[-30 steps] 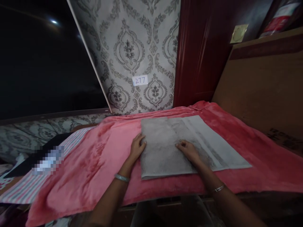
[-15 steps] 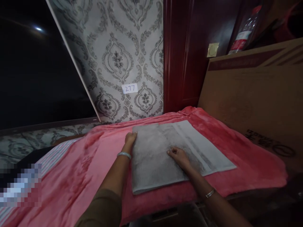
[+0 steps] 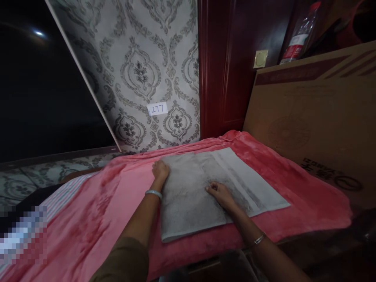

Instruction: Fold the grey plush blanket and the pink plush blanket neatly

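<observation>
A grey cloth (image 3: 188, 203), perhaps folded, with a paler band along its right side, lies flat on a pink-red plush blanket (image 3: 132, 196). At the cloth's left edge is my left hand (image 3: 161, 170), its fingers curled over the border and gripping it. My right hand (image 3: 220, 192) rests over the middle of the cloth with thumb and fingertips pinched together. Whatever is in that pinch, if anything, is too small to make out.
On the right stands a large cardboard box (image 3: 308, 105), with a red-capped plastic bottle (image 3: 298, 39) behind its top edge. A big dark screen (image 3: 49, 90) fills the left. Patterned wallpaper (image 3: 141, 70) bears a paper label (image 3: 157, 109) reading 277.
The view has shifted a little, so the scene sits slightly further left. Both hands keep nearly the same places on the cloth; the left hand's fingers sit slightly higher along its edge.
</observation>
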`<state>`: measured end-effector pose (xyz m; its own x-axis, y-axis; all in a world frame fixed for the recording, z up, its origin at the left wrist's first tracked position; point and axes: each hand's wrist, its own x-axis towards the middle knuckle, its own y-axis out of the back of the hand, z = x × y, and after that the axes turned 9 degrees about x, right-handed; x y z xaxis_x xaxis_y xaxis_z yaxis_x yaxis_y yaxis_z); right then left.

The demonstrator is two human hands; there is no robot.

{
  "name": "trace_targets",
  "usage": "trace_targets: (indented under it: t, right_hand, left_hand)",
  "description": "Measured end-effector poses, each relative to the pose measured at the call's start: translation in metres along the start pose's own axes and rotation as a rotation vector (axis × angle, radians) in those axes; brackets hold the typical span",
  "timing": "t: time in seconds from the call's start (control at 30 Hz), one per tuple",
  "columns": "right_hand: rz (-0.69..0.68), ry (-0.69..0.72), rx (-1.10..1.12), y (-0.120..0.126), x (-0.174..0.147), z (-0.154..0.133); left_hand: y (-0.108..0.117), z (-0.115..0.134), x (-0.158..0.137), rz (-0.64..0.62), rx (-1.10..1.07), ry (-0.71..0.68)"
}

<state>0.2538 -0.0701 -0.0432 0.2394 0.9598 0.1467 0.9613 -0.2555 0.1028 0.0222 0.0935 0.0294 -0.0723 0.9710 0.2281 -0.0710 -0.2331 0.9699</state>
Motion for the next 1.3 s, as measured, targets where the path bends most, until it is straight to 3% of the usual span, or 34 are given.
trace_targets:
  t: [0.13,0.27,0.53,0.87,1.3]
  right_hand:
    - [0.012,-0.003,0.009,-0.001,0.000,0.001]
    - [0.014,-0.002,0.012,-0.001,0.001,0.000]
    - [0.014,-0.004,-0.003,0.000,0.001,-0.001]
    - [0.031,0.000,0.011,-0.002,0.001,-0.003]
    - [0.057,0.001,-0.019,-0.004,0.001,-0.003]
  left_hand:
    - [-0.001,0.020,-0.024,-0.085,0.090,-0.207]
    - [-0.011,0.040,-0.041,-0.200,0.141,-0.322]
    - [-0.015,0.072,-0.040,-0.356,0.144,-0.525]
    - [-0.020,0.082,-0.027,-0.366,0.128,-0.640]
    - [-0.031,0.093,0.008,-0.238,0.133,-0.674]
